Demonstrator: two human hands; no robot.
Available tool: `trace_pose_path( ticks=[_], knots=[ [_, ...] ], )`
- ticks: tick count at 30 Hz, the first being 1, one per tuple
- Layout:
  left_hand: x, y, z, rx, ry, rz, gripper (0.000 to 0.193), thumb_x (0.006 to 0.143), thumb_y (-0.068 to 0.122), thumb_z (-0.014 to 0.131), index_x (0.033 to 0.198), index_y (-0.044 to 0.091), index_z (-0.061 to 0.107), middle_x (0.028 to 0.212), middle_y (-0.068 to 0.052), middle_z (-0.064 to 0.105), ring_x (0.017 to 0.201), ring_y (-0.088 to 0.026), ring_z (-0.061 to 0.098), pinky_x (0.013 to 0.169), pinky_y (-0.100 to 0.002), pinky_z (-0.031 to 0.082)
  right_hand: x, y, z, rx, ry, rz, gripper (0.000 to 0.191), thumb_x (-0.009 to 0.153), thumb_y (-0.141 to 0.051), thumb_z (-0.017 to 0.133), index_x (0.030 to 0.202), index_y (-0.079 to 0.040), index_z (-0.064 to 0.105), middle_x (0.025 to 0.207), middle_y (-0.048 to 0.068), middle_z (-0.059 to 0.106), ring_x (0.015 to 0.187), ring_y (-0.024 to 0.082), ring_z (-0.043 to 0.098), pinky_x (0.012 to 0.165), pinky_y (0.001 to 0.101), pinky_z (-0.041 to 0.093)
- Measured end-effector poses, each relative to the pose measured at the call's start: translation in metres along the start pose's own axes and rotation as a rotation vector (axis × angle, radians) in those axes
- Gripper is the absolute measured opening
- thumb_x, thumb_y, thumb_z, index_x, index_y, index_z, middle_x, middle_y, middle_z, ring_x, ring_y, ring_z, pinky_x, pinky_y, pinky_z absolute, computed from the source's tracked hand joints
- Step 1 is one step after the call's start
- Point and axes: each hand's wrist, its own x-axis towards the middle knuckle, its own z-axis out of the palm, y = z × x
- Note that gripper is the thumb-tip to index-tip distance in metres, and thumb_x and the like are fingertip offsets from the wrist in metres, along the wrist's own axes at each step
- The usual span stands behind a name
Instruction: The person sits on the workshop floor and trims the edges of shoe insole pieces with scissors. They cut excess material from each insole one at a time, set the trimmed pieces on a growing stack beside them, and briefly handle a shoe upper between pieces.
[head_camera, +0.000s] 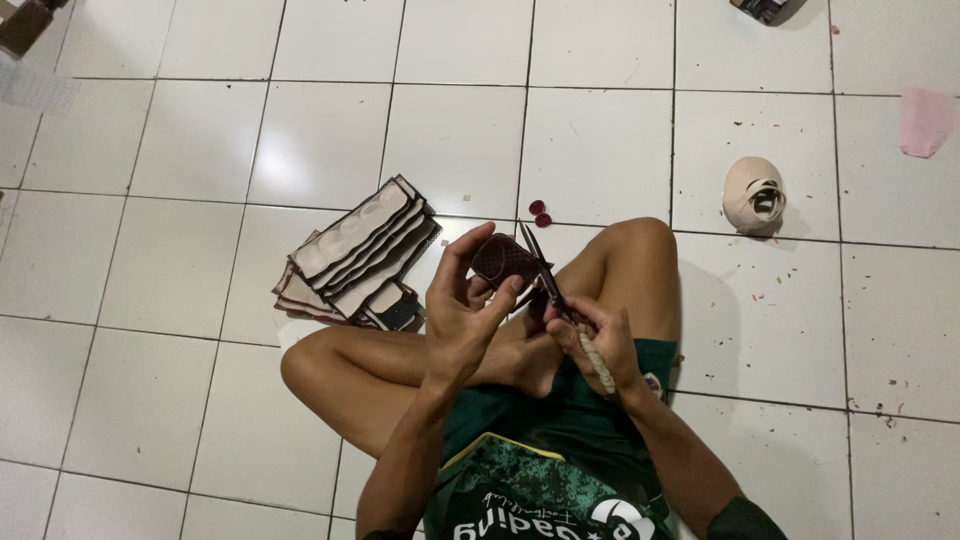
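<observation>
1. green jersey (540, 480) nearest the lens, then crossed bare legs on white floor tiles (180, 300); seated posture, work held above the lap.
2. left hand (462, 310) raised, fingers curled and closed around a small dark red rounded leather piece (505, 258), pinched between thumb and fingertips, just in front of the knee.
3. right hand (598, 340) closed on the cord-wrapped handles of scissors (545, 275); blades slightly parted, tips pointing up and away, lying right against the edge of the leather piece.
4. stack of cut panels (360, 250), pale faces with dark and red edges, fanned on the floor just beside the left knee.
5. two small dark red round offcuts (540, 212) on the tile just beyond the scissor tips.
6. beige roll of tape (753, 195) well apart, on the right; pink scrap (925, 120) farther out near the frame edge; dark objects at the top corners, too cropped to tell.
7. risk, judged: left fingertips sit very near the blades; a slip of the small piece while closing the scissors could nick a finger.
8. risk, judged: piece is small and held only by fingertips; a twist in the grip could send the cut off line or drop the piece onto the legs.
9. risk, judged: blade tips point up toward the face; a sudden jerk could be hazardous.
</observation>
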Motion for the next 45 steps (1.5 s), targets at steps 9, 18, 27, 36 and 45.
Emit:
trace_pose_path(
  ticks=[9,18,27,36,45],
  knots=[
    [0.006,0.009,-0.009,0.056,-0.079,-0.021,0.063,0.094,-0.007,0.068,0.152,-0.002,0.045,0.127,-0.015,0.067,0.114,-0.019,0.07,0.101,-0.031,0.062,-0.001,-0.006,-0.004,-0.146,0.008,-0.051,0.045,0.091,-0.048,0.074,0.098,-0.003,0.075,0.067,-0.006,0.06,0.056,0.0,0.043,0.05,0.0189,0.033],
    [0.011,0.008,-0.017,0.033,-0.139,-0.072,0.063,0.093,-0.008,0.068,0.152,-0.001,0.047,0.132,-0.013,0.063,0.114,-0.018,0.069,0.094,-0.03,0.062,0.0,0.001,-0.008,-0.26,-0.001,-0.089,0.043,0.089,-0.046,0.075,0.097,-0.004,0.077,0.061,-0.006,0.058,0.051,0.001,0.041,0.046,0.0201,0.031],
    [0.013,0.003,-0.021,0.032,-0.175,-0.052,0.063,0.094,-0.008,0.069,0.153,-0.002,0.046,0.131,-0.015,0.064,0.115,-0.019,0.07,0.097,-0.03,0.062,-0.001,0.009,-0.012,-0.291,0.007,-0.088,0.045,0.087,-0.045,0.077,0.1,-0.002,0.077,0.055,-0.006,0.053,0.046,0.001,0.04,0.042,0.0212,0.031],
    [-0.001,-0.026,-0.016,0.554,-0.052,0.486,0.021,0.081,-0.012,0.076,0.092,0.003,0.067,0.146,-0.014,0.059,0.144,-0.039,0.053,0.099,-0.034,0.063,0.012,-0.007,-0.006,0.41,0.001,0.0,0.031,0.099,-0.032,0.068,0.107,-0.004,0.059,0.079,0.001,0.063,0.063,0.006,0.058,0.055,0.0213,0.049],
    [-0.025,-0.062,-0.003,-0.063,0.125,-0.091,0.024,0.104,0.014,0.06,0.123,0.002,0.069,0.117,-0.012,0.074,0.108,-0.017,0.071,0.094,-0.029,0.061,0.019,-0.022,0.004,0.093,0.17,-0.115,0.025,0.093,-0.008,0.078,0.109,-0.003,0.058,0.085,0.002,0.063,0.073,0.007,0.059,0.063,0.0214,0.049]
  ],
)
